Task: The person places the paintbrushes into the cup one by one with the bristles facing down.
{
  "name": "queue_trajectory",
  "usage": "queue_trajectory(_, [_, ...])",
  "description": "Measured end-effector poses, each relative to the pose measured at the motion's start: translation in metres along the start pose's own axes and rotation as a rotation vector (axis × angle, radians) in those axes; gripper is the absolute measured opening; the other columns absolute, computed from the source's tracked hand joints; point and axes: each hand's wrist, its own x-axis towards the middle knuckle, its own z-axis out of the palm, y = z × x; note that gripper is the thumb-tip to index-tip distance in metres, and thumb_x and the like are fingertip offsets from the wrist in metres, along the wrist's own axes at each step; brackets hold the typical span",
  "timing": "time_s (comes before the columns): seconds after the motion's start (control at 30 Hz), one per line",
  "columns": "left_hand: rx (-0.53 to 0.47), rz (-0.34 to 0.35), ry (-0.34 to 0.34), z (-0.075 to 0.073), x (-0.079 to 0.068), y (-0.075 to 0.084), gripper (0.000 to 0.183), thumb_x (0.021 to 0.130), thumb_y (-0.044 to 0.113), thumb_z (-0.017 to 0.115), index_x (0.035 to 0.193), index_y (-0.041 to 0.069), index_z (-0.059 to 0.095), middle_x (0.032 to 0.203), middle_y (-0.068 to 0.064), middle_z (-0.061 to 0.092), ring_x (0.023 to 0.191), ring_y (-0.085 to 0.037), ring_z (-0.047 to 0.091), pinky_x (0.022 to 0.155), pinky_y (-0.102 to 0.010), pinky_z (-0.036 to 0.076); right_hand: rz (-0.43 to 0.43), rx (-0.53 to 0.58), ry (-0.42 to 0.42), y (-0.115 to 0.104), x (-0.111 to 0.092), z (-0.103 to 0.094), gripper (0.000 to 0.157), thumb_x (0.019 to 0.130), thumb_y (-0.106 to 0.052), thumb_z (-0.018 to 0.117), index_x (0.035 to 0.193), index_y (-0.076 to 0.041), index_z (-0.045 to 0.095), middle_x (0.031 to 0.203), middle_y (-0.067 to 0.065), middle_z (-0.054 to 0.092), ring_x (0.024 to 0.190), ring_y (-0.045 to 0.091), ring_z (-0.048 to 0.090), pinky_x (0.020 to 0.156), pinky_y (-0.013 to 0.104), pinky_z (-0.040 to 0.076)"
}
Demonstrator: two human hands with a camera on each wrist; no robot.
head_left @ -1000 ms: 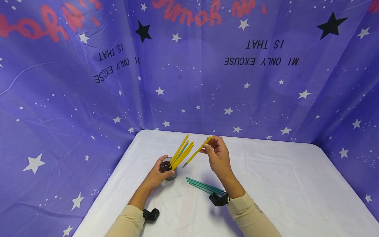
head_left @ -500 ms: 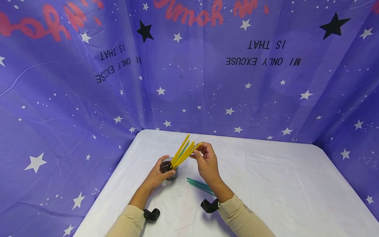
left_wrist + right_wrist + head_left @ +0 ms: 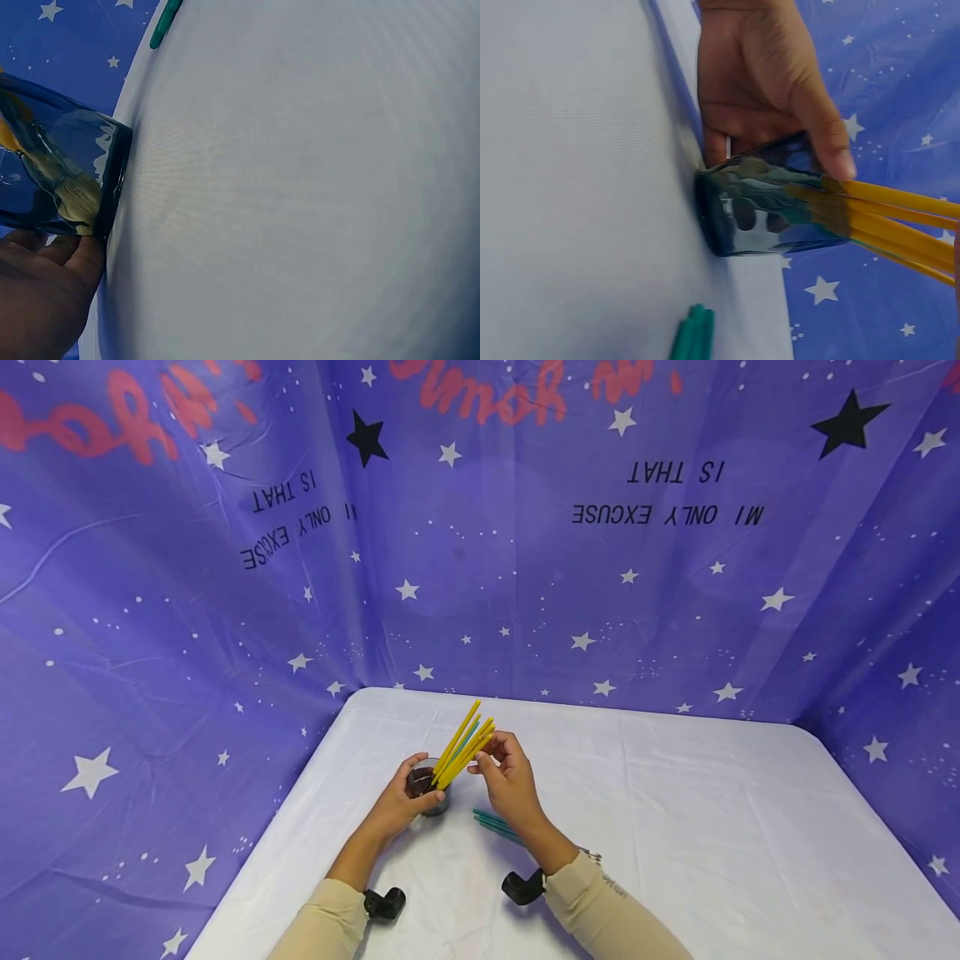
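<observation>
Smoked glass (image 3: 769, 214) of yellow-handled brushes (image 3: 459, 762), left hand (image 3: 397, 803) round it, right hand (image 3: 513, 783) at a handle's top.

The glass is dark and see-through with a thick base; whether that base touches the table (image 3: 675, 810), covered in creased white cloth, I cannot tell. Pale, splayed bristles (image 3: 79, 199) sit near the bottom, while straight, slender handles slant out rightward, one teal handle (image 3: 468, 735) among the yellow. The left fingers curve round the glass wall, thumb over the rim. The right thumb and fingers pinch a yellow handle near its upper end, forearm angled inward. Thin teal rods (image 3: 493, 825) lie together on the table, partly hidden behind the right wrist.
</observation>
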Motion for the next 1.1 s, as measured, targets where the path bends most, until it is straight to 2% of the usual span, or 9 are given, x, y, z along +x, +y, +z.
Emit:
queue_trajectory(0.13, [-0.004,0.003,-0.001,0.0,0.0,0.0,0.079,0.088,0.009,0.075,0.153,0.009,0.03,0.144,-0.021,0.048,0.129,-0.035,0.049,0.1,-0.041,0.044,0.028,-0.04,-0.03,-0.005,-0.003,0.003,0.017,0.096,0.011,0.053,0.112,0.012,0.049,0.103,0.026,0.055,0.098,0.036,0.061,0.079,0.038,0.057])
queue_trajectory(0.27, [-0.009,0.0,-0.004,0.0,-0.001,0.0,0.08,0.089,0.009,0.075,0.154,0.01,0.029,0.143,-0.019,0.048,0.128,-0.034,0.05,0.098,-0.041,0.046,0.083,-0.139,-0.066,-0.005,-0.004,0.003,0.01,0.097,0.007,0.055,0.106,0.011,0.054,0.103,0.025,0.06,0.098,0.039,0.062,0.078,0.04,0.057])
queue_trajectory(0.33, [-0.012,-0.003,-0.006,0.0,-0.001,0.0,0.081,0.088,0.008,0.076,0.154,0.01,0.028,0.143,-0.017,0.049,0.127,-0.032,0.051,0.097,-0.04,0.046,0.132,-0.227,-0.087,-0.006,-0.004,0.003,0.008,0.097,0.004,0.057,0.103,0.009,0.057,0.101,0.022,0.062,0.096,0.036,0.062,0.078,0.04,0.057])
queue_trajectory(0.47, [-0.015,0.007,-0.011,0.0,-0.001,0.0,0.081,0.088,0.008,0.075,0.154,0.009,0.028,0.142,-0.019,0.049,0.127,-0.033,0.051,0.096,-0.038,0.047,0.204,-0.415,-0.175,0.023,-0.004,-0.007,0.007,0.098,-0.007,0.061,0.101,-0.001,0.063,0.097,0.004,0.066,0.092,0.019,0.061,0.079,0.034,0.053])
queue_trajectory(0.57, [-0.013,0.007,-0.012,-0.001,-0.001,0.001,0.081,0.088,0.008,0.075,0.154,0.009,0.028,0.143,-0.019,0.049,0.127,-0.033,0.051,0.096,-0.037,0.047,0.191,-0.499,-0.269,0.045,-0.005,-0.017,0.008,0.097,-0.011,0.063,0.103,-0.005,0.065,0.094,-0.005,0.066,0.091,0.014,0.06,0.079,0.033,0.05])
queue_trajectory(0.77, [-0.007,-0.001,-0.01,-0.001,0.0,0.002,0.082,0.088,0.007,0.075,0.154,0.01,0.028,0.143,-0.017,0.048,0.128,-0.032,0.051,0.096,-0.037,0.046,0.159,-0.607,-0.416,0.053,-0.007,-0.031,0.009,0.096,-0.006,0.063,0.104,-0.003,0.067,0.091,-0.006,0.065,0.086,0.012,0.06,0.079,0.033,0.049])
queue_trajectory(1.1, [-0.005,-0.019,-0.008,-0.001,-0.001,0.001,0.081,0.088,0.008,0.076,0.154,0.011,0.029,0.145,-0.016,0.047,0.129,-0.032,0.049,0.1,-0.041,0.045,0.204,-0.885,-0.506,0.061,-0.01,-0.049,0.006,0.093,-0.004,0.066,0.097,-0.009,0.068,0.081,-0.006,0.057,0.073,0.01,0.052,0.07,0.03,0.046])
